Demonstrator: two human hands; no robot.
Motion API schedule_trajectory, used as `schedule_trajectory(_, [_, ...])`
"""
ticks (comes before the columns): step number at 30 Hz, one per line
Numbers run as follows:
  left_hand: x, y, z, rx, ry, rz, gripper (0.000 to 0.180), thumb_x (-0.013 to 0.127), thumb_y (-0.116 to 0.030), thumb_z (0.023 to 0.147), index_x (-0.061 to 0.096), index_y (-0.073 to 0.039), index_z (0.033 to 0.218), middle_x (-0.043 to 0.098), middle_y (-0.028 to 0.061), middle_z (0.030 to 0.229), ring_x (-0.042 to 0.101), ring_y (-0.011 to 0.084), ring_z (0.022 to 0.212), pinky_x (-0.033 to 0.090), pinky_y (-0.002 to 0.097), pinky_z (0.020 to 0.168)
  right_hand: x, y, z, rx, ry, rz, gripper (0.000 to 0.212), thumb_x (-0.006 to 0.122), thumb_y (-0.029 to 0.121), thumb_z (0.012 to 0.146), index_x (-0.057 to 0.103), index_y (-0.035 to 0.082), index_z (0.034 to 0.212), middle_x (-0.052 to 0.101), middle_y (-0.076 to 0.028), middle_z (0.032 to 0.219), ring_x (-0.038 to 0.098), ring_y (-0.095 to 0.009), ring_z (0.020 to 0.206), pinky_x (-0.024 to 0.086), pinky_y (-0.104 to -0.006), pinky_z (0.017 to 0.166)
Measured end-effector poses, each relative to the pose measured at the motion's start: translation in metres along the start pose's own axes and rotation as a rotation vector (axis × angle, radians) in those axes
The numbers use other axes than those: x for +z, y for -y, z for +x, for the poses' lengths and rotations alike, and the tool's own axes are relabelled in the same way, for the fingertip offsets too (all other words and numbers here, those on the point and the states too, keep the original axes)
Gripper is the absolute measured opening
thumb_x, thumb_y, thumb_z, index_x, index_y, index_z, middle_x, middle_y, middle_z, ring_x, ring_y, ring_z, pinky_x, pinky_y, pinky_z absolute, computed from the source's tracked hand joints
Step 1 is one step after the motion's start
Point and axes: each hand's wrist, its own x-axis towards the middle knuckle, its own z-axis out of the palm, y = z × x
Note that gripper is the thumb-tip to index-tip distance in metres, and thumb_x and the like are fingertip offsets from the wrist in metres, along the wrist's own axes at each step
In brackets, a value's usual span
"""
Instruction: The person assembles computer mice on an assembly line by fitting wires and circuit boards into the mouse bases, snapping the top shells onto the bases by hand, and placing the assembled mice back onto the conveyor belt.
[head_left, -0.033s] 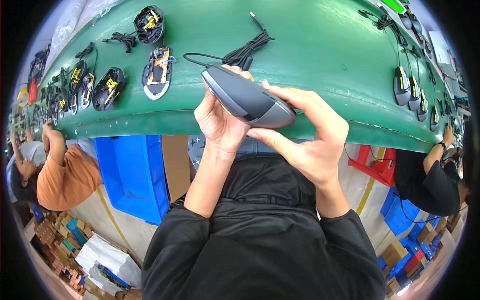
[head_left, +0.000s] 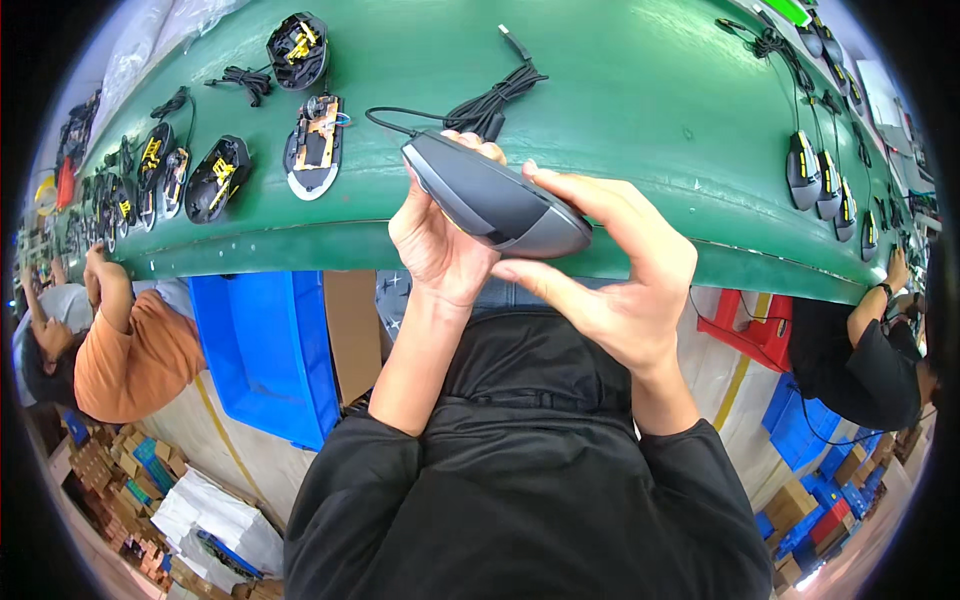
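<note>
A dark grey wired computer mouse (head_left: 490,195) is held tilted above the near edge of the green workbench. My left hand (head_left: 440,250) supports it from below and the left, with its fingertips showing at the far side. My right hand (head_left: 635,265) curves around the mouse's right end, forefinger at the far edge and thumb at the near one. From the mouse's left end a thin black cord leads to a bundled cable (head_left: 500,98) lying on the bench. The underside of the mouse is hidden.
Left on the bench (head_left: 620,110) lie an opened mouse base (head_left: 318,150) with its circuit board, and mouse shells (head_left: 218,178) with yellow parts. Several mice (head_left: 803,172) lie at the right. Below the edge are a blue bin (head_left: 265,350) and red stool (head_left: 750,330). People work on both sides.
</note>
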Motion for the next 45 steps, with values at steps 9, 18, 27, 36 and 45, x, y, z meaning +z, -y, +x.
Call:
schedule_trajectory(9, [0.032, -0.004, 0.003, 0.088, -0.320, 0.609, 0.041, 0.052, -0.027, 0.099, 0.051, 0.002, 0.128, 0.057, 0.0156, 0.127, 0.053, 0.0295, 0.119, 0.043, 0.0438, 0.104, -0.002, -0.012, 0.009, 0.438, -0.144, 0.465, 0.039, 0.084, 0.003, 0.072, 0.066, -0.006, 0.106, 0.070, -0.007, 0.093, 0.064, -0.010, 0.085, 0.054, -0.0251, 0.073])
schedule_trajectory(18, [0.141, -0.009, -0.032, -0.010, 0.613, 0.668, 0.023, 0.052, -0.016, 0.094, 0.060, 0.000, 0.109, 0.067, 0.0186, 0.103, 0.069, 0.0265, 0.085, 0.053, 0.0384, 0.066, -0.131, -0.120, 0.048, 0.529, -0.760, 0.337, 0.034, 0.075, 0.019, 0.085, 0.068, -0.008, 0.105, 0.068, -0.013, 0.100, 0.068, -0.020, 0.088, 0.056, -0.0380, 0.081])
schedule_trajectory(27, [0.174, -0.002, -0.030, 0.047, 0.760, 0.696, 0.012, 0.063, -0.010, 0.089, 0.074, -0.015, 0.093, 0.070, 0.0047, 0.081, 0.064, 0.0192, 0.067, 0.033, 0.0255, 0.049, -0.131, -0.144, -0.007, 0.651, -0.727, -0.971, 0.064, 0.075, 0.050, 0.079, 0.064, 0.006, 0.124, 0.068, -0.023, 0.109, 0.065, -0.035, 0.102, 0.047, -0.0414, 0.091])
schedule_trajectory(36, [0.184, -0.021, -0.065, 0.177, 0.596, 0.760, 0.025, 0.057, -0.005, 0.094, 0.075, -0.020, 0.099, 0.067, 0.0023, 0.082, 0.061, 0.0155, 0.063, 0.028, 0.0248, 0.048, -0.136, -0.145, -0.001, 0.417, -0.559, -1.222, 0.053, 0.077, 0.024, 0.078, 0.061, 0.005, 0.125, 0.064, -0.023, 0.116, 0.060, -0.038, 0.108, 0.045, -0.0446, 0.094])
schedule_trajectory(45, [0.188, -0.033, -0.066, 0.366, 0.880, 0.692, 0.016, 0.049, -0.007, 0.094, 0.065, -0.007, 0.098, 0.065, 0.0105, 0.083, 0.065, 0.0259, 0.061, 0.031, 0.0304, 0.044, 0.080, -0.032, 0.107, -0.347, -0.030, -0.439, 0.043, 0.067, 0.005, 0.078, 0.060, 0.008, 0.120, 0.064, -0.009, 0.122, 0.059, -0.029, 0.111, 0.049, -0.0392, 0.095])
